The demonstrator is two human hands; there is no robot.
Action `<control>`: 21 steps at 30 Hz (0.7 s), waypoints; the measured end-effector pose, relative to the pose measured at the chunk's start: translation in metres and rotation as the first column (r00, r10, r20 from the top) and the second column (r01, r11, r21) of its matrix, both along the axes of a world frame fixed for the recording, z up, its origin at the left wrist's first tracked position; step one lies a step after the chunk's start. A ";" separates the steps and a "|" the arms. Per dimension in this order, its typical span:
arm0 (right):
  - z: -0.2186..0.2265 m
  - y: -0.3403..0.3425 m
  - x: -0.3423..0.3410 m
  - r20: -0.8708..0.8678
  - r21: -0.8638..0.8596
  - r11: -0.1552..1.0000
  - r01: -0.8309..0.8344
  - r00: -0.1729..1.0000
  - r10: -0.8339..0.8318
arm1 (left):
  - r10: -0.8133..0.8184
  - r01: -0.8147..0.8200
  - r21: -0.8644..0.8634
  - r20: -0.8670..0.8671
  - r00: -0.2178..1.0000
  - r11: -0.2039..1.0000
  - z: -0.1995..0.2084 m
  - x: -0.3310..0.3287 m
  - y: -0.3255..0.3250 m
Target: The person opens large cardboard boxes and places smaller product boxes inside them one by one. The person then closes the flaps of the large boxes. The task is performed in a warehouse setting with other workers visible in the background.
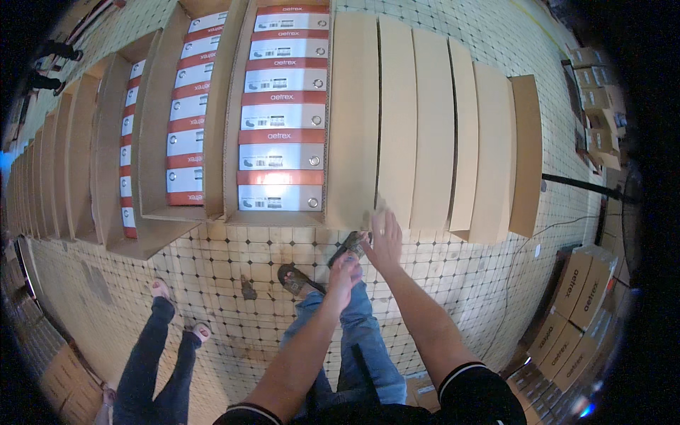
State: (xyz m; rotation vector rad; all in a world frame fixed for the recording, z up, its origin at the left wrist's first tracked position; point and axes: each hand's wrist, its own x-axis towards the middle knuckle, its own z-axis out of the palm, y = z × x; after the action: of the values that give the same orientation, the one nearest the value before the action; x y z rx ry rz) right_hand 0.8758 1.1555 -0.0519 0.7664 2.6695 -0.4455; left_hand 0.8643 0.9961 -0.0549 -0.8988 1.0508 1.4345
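Observation:
My right hand reaches to the near end of a closed brown carton, by the seam between it and the neighbouring closed carton. Its fingers are stretched out and blurred at the tips; I cannot tell whether they touch the cardboard. My left hand hovers lower, in front of my legs, fingers loosely apart and nothing seen in it. Left of the closed cartons stands an open carton holding a column of white and orange-red shoe boxes.
More open cartons with shoe boxes run leftward in a row. At the row's right end, a raised flap stands up. Stacked cartons are at right. Another person's legs stand at lower left on the tiled floor.

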 end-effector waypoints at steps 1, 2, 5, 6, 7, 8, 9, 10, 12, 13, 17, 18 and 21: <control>-0.002 0.016 -0.013 -0.053 0.018 0.997 -0.073 0.996 0.074 | 0.110 -0.109 -0.037 0.022 0.994 0.993 -0.015 -0.009 0.020; -0.004 0.028 -0.024 -0.023 0.007 0.991 -0.133 0.991 0.133 | 0.209 -0.207 -0.064 0.035 0.977 0.976 -0.028 -0.017 0.036; -0.008 0.056 -0.033 -0.034 -0.058 0.915 -0.400 0.916 0.399 | 0.587 -0.588 -0.082 0.265 0.765 0.804 -0.053 -0.044 0.063; -0.010 0.065 -0.033 -0.011 -0.100 0.864 -0.493 0.869 0.494 | 0.581 -0.575 -0.104 0.253 0.774 0.811 -0.054 -0.049 0.065; -0.009 0.075 -0.029 -0.048 -0.035 0.833 -0.553 0.833 0.551 | 0.575 -0.563 -0.123 0.239 0.782 0.817 -0.052 -0.053 0.066; -0.009 0.089 -0.028 -0.135 -0.102 0.966 -0.239 0.965 0.224 | 0.563 -0.547 -0.136 0.248 0.789 0.826 -0.047 -0.055 0.066; -0.011 0.106 -0.031 -0.127 -0.211 0.973 0.094 0.984 -0.123 | 0.598 -0.592 -0.091 0.155 0.786 0.801 -0.040 -0.056 0.065; -0.010 0.124 -0.033 -0.060 -0.304 0.858 0.415 0.890 -0.452 | 0.625 -0.625 -0.036 0.086 0.776 0.780 -0.031 -0.055 0.065; 0.009 0.171 -0.021 0.105 0.237 0.964 0.120 0.983 -0.148 | 0.592 -0.596 -0.030 -0.081 0.802 0.803 -0.013 -0.052 0.073; 0.014 0.177 -0.022 0.042 0.163 0.973 0.164 0.984 -0.173 | 0.526 -0.545 -0.077 -0.182 0.831 0.835 -0.004 -0.049 0.079; 0.024 0.150 -0.016 -0.007 -0.059 0.996 0.067 0.998 -0.067 | -0.430 0.025 -0.570 -0.589 0.684 0.821 0.018 -0.053 0.095; 0.021 0.127 -0.012 -0.025 -0.085 0.996 -0.030 0.999 0.028 | -0.693 0.164 -0.738 -0.499 0.520 0.655 0.020 -0.057 0.094; -0.003 0.085 -0.010 0.065 -0.202 0.963 -0.179 0.979 0.196 | -0.915 0.408 -0.836 -0.243 0.323 0.366 0.025 -0.074 0.078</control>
State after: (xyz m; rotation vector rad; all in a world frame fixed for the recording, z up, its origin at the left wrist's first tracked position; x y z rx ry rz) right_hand 0.8654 1.2408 -0.0546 0.4593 2.5416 -0.5996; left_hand 0.7906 1.0743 -0.0294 -0.1083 2.3115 0.4922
